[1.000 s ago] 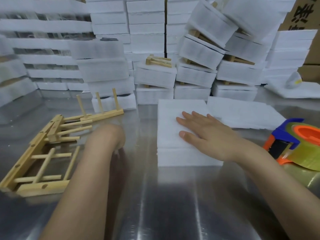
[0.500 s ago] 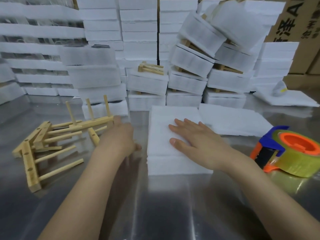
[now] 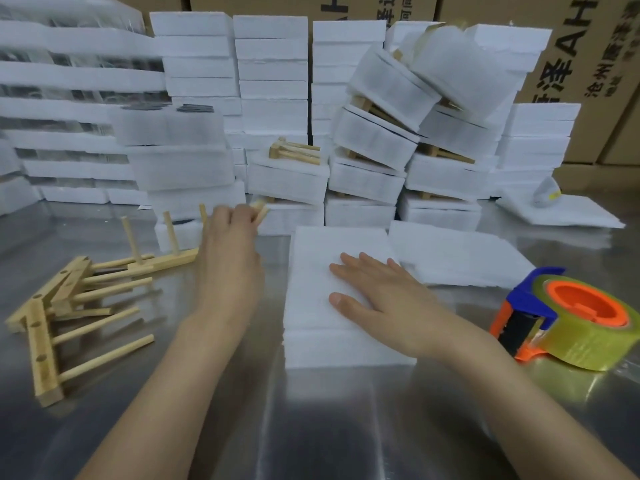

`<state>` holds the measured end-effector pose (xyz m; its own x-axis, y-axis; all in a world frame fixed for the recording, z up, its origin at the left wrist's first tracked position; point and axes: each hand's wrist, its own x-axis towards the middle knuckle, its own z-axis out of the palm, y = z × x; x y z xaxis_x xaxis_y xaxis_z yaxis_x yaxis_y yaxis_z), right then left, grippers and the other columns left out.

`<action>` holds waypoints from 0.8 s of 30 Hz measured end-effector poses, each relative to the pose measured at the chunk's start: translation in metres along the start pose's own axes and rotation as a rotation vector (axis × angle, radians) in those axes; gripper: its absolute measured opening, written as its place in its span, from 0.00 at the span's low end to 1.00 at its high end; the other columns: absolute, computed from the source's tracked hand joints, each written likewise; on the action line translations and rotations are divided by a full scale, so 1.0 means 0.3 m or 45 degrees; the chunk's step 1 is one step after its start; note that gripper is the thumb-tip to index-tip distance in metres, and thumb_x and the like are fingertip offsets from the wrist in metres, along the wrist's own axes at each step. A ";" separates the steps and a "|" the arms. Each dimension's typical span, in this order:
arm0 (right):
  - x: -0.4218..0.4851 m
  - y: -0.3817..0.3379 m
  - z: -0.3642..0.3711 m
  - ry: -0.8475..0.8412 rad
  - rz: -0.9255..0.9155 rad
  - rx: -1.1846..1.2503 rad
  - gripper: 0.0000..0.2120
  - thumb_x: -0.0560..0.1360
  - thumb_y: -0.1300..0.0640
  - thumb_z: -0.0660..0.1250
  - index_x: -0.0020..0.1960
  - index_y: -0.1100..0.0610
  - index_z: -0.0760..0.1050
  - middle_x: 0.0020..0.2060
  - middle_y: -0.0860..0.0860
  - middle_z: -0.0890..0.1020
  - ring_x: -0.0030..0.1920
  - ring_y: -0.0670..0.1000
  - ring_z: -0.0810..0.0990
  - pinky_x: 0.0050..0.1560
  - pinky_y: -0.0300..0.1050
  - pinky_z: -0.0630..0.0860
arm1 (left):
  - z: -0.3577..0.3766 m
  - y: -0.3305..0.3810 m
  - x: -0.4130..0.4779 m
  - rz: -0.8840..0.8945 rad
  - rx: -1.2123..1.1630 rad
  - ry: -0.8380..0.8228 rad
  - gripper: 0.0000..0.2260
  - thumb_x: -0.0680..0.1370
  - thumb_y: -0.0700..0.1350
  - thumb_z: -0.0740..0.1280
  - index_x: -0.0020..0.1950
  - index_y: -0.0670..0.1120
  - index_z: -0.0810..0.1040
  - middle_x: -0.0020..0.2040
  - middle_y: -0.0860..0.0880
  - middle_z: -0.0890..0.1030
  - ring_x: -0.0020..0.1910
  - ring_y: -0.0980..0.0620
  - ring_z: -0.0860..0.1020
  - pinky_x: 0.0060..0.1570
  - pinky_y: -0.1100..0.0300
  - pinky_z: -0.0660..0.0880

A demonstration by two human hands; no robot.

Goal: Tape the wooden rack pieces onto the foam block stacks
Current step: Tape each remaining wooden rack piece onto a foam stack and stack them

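A wooden rack piece point(image 3: 173, 259) is gripped by the left hand point(image 3: 230, 244), whose fingers are curled round the bar near its far end. The bar is held slanted, its near end low by the tabletop point(image 3: 311, 427) and its pegs standing upward; the gripped end is blurred. The right hand point(image 3: 381, 299) is laid flat, fingers straight and spread, on top of the foam block stack point(image 3: 311, 258), which is set on the tabletop in the middle, just right of the left hand.

More rack pieces point(image 3: 52, 306) are left lying in a loose tangle at the left edge of the tabletop, well apart from the foam block stack. A tape dispenser point(image 3: 571, 323) (orange and blue, loaded with a clear roll) is seen on the right, near the right forearm. A flat pile of foam sheets point(image 3: 450, 258) lies just behind it. Along the back, foam bundles point(image 3: 374, 140) with wooden parts sandwiched between them are piled, some tilted, in front of cardboard boxes point(image 3: 588, 81).
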<state>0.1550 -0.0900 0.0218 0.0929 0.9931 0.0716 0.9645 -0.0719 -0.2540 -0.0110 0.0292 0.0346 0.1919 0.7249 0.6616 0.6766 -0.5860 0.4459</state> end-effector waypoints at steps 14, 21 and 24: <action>0.017 0.056 -0.044 0.470 0.225 0.945 0.18 0.78 0.63 0.57 0.47 0.43 0.79 0.55 0.43 0.81 0.61 0.43 0.76 0.55 0.31 0.67 | 0.056 0.074 -0.036 -0.287 -0.695 -0.337 0.07 0.80 0.46 0.62 0.55 0.52 0.78 0.58 0.54 0.75 0.55 0.59 0.75 0.56 0.63 0.70; 0.001 0.045 -0.045 0.289 0.136 0.676 0.04 0.68 0.46 0.74 0.38 0.44 0.82 0.61 0.37 0.75 0.63 0.35 0.70 0.59 0.28 0.60 | 0.099 0.052 -0.040 -0.477 -1.056 -0.669 0.16 0.80 0.40 0.60 0.40 0.59 0.78 0.36 0.68 0.80 0.37 0.72 0.76 0.34 0.79 0.69; -0.002 0.047 -0.055 0.269 0.109 0.663 0.06 0.67 0.46 0.76 0.35 0.46 0.80 0.59 0.37 0.76 0.63 0.37 0.71 0.63 0.33 0.62 | 0.107 0.058 -0.044 -0.575 -1.144 -0.754 0.15 0.82 0.45 0.60 0.43 0.64 0.77 0.38 0.73 0.78 0.41 0.75 0.76 0.41 0.78 0.71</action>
<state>0.1725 -0.0931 0.0343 0.2640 0.9419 0.2076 0.7074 -0.0428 -0.7055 0.0211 0.0209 0.0144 0.5246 0.8496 0.0544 0.0668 -0.1048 0.9922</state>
